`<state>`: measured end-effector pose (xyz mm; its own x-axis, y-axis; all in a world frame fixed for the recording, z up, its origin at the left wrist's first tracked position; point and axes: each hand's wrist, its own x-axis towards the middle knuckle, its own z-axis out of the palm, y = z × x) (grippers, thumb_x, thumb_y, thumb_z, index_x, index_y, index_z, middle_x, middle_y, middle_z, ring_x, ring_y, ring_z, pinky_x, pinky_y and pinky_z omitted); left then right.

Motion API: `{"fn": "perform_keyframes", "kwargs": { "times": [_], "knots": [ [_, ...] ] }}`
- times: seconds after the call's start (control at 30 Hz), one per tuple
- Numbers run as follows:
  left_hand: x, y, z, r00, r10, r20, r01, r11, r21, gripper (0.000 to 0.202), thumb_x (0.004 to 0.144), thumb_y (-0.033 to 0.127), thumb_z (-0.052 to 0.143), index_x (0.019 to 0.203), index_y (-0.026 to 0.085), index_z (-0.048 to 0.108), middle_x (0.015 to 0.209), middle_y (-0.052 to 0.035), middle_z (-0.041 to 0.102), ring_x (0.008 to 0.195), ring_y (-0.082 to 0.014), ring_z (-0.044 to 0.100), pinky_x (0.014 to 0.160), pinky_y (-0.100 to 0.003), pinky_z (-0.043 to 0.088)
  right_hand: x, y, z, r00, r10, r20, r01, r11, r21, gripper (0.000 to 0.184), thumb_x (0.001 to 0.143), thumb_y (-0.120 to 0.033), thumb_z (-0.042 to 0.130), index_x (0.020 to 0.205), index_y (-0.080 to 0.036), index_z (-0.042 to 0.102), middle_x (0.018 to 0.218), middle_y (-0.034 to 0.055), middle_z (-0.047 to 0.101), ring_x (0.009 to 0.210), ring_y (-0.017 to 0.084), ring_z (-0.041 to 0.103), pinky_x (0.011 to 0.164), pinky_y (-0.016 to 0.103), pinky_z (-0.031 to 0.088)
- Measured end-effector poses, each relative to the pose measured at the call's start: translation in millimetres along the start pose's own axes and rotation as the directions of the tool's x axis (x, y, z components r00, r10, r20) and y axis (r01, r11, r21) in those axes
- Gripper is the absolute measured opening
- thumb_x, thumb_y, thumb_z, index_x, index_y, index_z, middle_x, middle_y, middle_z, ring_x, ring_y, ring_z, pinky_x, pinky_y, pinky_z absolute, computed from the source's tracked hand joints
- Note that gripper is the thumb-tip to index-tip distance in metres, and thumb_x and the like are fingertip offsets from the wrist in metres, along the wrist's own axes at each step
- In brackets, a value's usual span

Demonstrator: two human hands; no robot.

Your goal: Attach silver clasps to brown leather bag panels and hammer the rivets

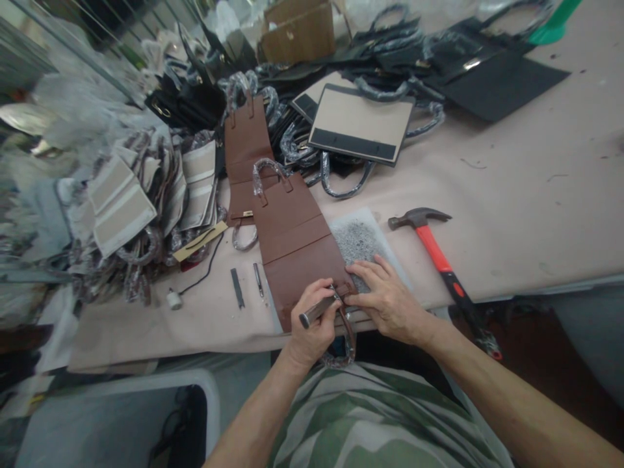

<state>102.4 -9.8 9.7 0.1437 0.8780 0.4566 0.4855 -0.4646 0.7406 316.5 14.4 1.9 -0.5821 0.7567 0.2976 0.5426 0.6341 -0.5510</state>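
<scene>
A brown leather bag panel lies flat on the table with its wrapped handle at the far end. My left hand is closed round a metal punch tool, whose tip rests at the panel's near strap. My right hand lies with its fingers spread flat on the strap and on the pitted white cutting pad under the panel. A second wrapped handle hangs over the table edge between my hands.
A red-handled hammer lies right of the pad. Two small metal tools lie left of the panel. Another brown panel, stacks of beige pieces and black bag parts crowd the far table.
</scene>
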Motion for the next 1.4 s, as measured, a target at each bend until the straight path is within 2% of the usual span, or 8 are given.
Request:
{"fn": "perform_keyframes", "kwargs": {
  "times": [0.5,0.7,0.8,0.93,1.03,1.1,1.27,1.4],
  "knots": [
    [11,-6,5.3,0.996,0.066,0.066,-0.065,0.998,-0.016,0.013,0.095,0.014,0.056,0.107,0.019,0.060,0.109,-0.0101,0.069,0.105,-0.0218,0.068,0.093,-0.042,0.059,-1,1,3,1.000,0.000,-0.026,0.000,1.000,0.007,0.031,0.089,-0.014,0.056,0.107,-0.027,0.077,0.143,0.0138,0.051,0.137,0.034,0.044,0.116,0.068,0.024],
    [17,2,7.7,0.991,-0.002,0.131,0.005,1.000,-0.027,0.012,0.092,0.013,0.056,0.099,0.021,0.061,0.106,-0.0085,0.068,0.104,-0.0220,0.066,0.093,-0.038,0.057,-1,5,-10,0.964,0.104,-0.244,-0.071,0.987,0.142,0.027,0.092,-0.016,0.052,0.111,-0.022,0.070,0.130,0.0122,0.061,0.124,0.027,0.056,0.110,0.053,0.043],
    [19,5,8.6,0.990,-0.026,0.142,0.032,0.998,-0.044,0.011,0.089,0.012,0.057,0.094,0.021,0.061,0.102,-0.0082,0.068,0.103,-0.0225,0.067,0.092,-0.037,0.056,-12,16,-28,0.834,0.350,-0.427,-0.396,0.918,-0.020,0.025,0.090,-0.026,0.056,0.110,-0.017,0.068,0.120,0.0165,0.063,0.114,0.031,0.058,0.102,0.050,0.047],
    [19,7,10.3,0.993,-0.050,0.106,0.056,0.997,-0.049,0.013,0.086,0.009,0.058,0.091,0.021,0.062,0.101,-0.0078,0.069,0.100,-0.0224,0.067,0.088,-0.034,0.057,-27,37,-56,0.676,0.677,-0.290,-0.737,0.627,-0.254,0.039,0.081,-0.030,0.058,0.114,-0.009,0.063,0.106,0.0218,0.061,0.101,0.037,0.058,0.090,0.053,0.048],
    [18,7,11.3,0.994,-0.071,0.086,0.075,0.996,-0.051,0.015,0.084,0.007,0.058,0.089,0.021,0.061,0.098,-0.0071,0.069,0.094,-0.0217,0.068,0.085,-0.033,0.057,-23,45,-74,0.433,0.893,-0.121,-0.897,0.440,0.036,0.024,0.073,-0.025,0.061,0.095,-0.016,0.061,0.087,0.0132,0.059,0.086,0.030,0.060,0.078,0.044,0.049],
    [17,7,11.6,0.991,-0.098,0.087,0.102,0.994,-0.045,0.016,0.083,0.007,0.059,0.089,0.021,0.062,0.096,-0.0063,0.069,0.091,-0.0212,0.067,0.085,-0.033,0.056,-15,43,-84,0.341,0.939,0.034,-0.907,0.320,0.273,0.016,0.068,-0.024,0.062,0.082,-0.021,0.055,0.076,0.0066,0.057,0.073,0.023,0.058,0.067,0.037,0.049],
    [18,9,11.1,0.986,-0.132,0.100,0.137,0.990,-0.043,0.017,0.083,0.005,0.060,0.089,0.021,0.062,0.093,-0.0048,0.068,0.088,-0.0206,0.066,0.085,-0.033,0.055,1,0,-104,0.392,0.900,0.189,-0.847,0.274,0.455,0.017,0.076,-0.037,0.055,0.077,-0.024,0.044,0.062,-0.0033,0.047,0.045,0.012,0.039,0.043,0.026,0.037],
    [19,12,9.0,0.983,-0.142,0.116,0.148,0.988,-0.048,0.017,0.082,0.003,0.059,0.086,0.020,0.061,0.092,-0.0043,0.067,0.087,-0.0200,0.065,0.084,-0.032,0.053,4,-64,-127,0.623,0.766,-0.160,-0.693,0.635,0.341,0.033,0.091,-0.055,0.047,0.079,-0.025,0.045,0.056,-0.0040,0.046,0.044,0.013,0.042,0.043,0.026,0.034]
  ]
}}
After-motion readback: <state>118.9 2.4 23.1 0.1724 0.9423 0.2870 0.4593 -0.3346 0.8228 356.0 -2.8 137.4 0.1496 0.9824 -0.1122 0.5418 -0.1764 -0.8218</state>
